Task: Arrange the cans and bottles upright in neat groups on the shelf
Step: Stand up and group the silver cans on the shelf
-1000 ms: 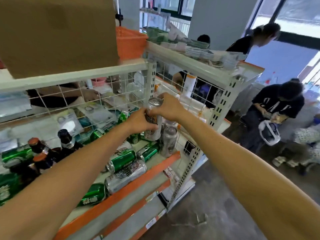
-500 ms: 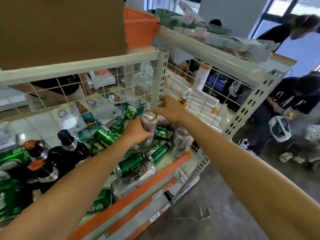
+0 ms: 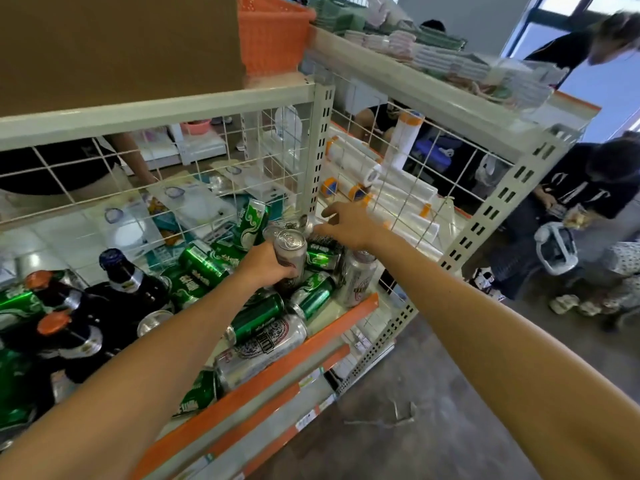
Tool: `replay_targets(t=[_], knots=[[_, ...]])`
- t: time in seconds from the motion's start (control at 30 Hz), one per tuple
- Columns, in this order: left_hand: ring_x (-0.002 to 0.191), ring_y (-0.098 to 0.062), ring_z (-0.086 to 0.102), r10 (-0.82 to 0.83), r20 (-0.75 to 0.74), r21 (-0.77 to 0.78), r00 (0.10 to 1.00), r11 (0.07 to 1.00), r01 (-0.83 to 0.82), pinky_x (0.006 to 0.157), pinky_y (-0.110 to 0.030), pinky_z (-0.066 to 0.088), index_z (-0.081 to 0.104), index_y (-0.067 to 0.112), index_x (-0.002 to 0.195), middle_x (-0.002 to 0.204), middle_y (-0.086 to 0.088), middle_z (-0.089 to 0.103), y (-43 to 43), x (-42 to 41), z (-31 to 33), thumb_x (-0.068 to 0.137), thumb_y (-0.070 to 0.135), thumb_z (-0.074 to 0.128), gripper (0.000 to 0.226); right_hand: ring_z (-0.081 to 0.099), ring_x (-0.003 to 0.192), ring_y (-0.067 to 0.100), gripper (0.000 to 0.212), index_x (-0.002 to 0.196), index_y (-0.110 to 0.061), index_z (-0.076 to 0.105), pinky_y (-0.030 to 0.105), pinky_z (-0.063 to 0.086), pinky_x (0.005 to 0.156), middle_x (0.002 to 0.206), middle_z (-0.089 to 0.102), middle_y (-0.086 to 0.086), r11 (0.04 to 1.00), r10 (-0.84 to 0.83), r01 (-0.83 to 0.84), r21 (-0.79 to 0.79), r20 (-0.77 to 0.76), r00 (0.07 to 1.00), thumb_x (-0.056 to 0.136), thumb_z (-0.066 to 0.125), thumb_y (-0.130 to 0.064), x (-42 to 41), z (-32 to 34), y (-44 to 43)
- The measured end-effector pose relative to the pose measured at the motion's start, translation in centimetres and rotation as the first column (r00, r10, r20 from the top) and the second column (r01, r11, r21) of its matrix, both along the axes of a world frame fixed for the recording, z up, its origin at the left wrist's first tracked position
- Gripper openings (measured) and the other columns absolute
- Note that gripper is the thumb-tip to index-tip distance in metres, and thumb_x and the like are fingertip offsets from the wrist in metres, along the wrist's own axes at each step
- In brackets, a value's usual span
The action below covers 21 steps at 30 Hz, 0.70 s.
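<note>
We are lowering the silver can (image 3: 290,252), upright, among the others at the shelf's (image 3: 341,318) right end, our left hand (image 3: 266,268) wrapped round it; a second ago both hands were holding it higher. Our right hand (image 3: 346,225) is reaching a back can (image 3: 304,221) by the post (image 3: 320,147); whether it is pinching, we cannot tell. Green cans (image 3: 258,315) are lying beside dark bottles (image 3: 128,284). A person (image 3: 585,188) is crouching on the grey floor (image 3: 433,410).

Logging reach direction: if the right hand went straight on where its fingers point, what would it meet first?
Probably the rear silver can, right by the fingertips of the right hand, then the shelf post; depth is unclear.
</note>
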State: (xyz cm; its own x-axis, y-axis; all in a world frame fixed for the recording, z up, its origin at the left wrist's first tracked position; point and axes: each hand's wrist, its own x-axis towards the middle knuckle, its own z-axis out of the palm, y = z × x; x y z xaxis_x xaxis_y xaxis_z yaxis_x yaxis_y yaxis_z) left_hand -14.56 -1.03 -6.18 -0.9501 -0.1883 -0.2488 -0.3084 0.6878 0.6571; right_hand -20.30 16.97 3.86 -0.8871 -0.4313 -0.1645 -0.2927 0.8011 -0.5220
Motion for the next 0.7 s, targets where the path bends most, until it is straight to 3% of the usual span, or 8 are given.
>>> replay_targets(t=[0.13,0.23,0.33,0.5,0.63,0.7], knots=[[0.105,-0.023,0.062,-0.029,-0.055,-0.020,0.998,0.999,0.028,0.090,-0.032,0.049,0.062,0.014,0.123,0.114,0.000,0.067,-0.6,0.9,1.2,0.072,0.036,0.086,0.061,0.058,0.115,0.028,0.055,0.133,-0.007,0.055,0.038,0.047,0.097,0.128,0.061,0.014,0.995,0.061,-0.060,0.085,-0.009,0.998,0.092,0.064,-0.043,0.5,-0.2,-1.0],[0.094,-0.020,0.061,-0.040,-0.055,-0.106,0.998,0.994,0.034,0.080,-0.029,0.047,0.066,0.012,0.110,0.102,0.002,0.063,-1.4,2.2,2.4,0.078,0.029,0.081,0.040,0.060,0.111,0.028,0.043,0.121,-0.006,0.064,0.042,0.049,0.095,0.122,0.064,0.014,0.991,0.078,-0.075,0.114,-0.023,0.997,0.093,0.064,-0.038,1.2,-0.1,-1.5],[0.089,-0.020,0.059,-0.007,-0.057,-0.168,0.998,0.986,-0.003,0.080,-0.034,0.051,0.068,0.013,0.104,0.104,-0.004,0.066,-2.5,4.0,3.4,0.080,0.031,0.077,0.031,0.064,0.099,0.027,0.040,0.108,-0.002,0.071,0.043,0.053,0.090,0.109,0.069,0.016,0.983,0.105,-0.102,0.153,-0.012,0.994,0.090,0.066,-0.037,1.9,-0.3,-2.4],[0.092,-0.019,0.061,0.040,-0.015,-0.191,0.999,0.981,-0.042,0.079,-0.030,0.050,0.070,0.008,0.108,0.108,-0.005,0.066,-3.8,8.4,3.6,0.083,0.027,0.077,0.032,0.067,0.068,0.013,0.036,0.104,-0.005,0.071,0.028,0.055,0.062,0.091,0.073,0.009,0.939,0.195,-0.239,0.248,0.190,0.962,0.091,0.067,-0.038,4.5,-1.1,-4.0],[0.102,-0.023,0.064,0.075,0.037,-0.193,0.996,0.979,-0.067,0.087,-0.033,0.053,0.070,0.008,0.114,0.115,-0.006,0.067,-4.2,11.8,2.9,0.084,0.033,0.076,0.039,0.070,0.079,0.023,0.046,0.108,0.001,0.064,0.038,0.060,0.077,0.097,0.071,0.014,0.941,0.168,-0.239,0.238,0.283,0.944,0.091,0.067,-0.041,6.6,-3.9,-5.4],[0.105,-0.022,0.063,0.094,0.045,-0.204,0.995,0.975,-0.083,0.090,-0.034,0.052,0.068,0.009,0.119,0.120,-0.006,0.066,-4.1,13.3,2.7,0.084,0.035,0.075,0.044,0.069,0.082,0.026,0.047,0.109,0.003,0.060,0.039,0.060,0.075,0.104,0.067,0.016,0.954,0.142,-0.211,0.214,0.300,0.943,0.091,0.068,-0.039,7.6,-5.4,-6.0]])
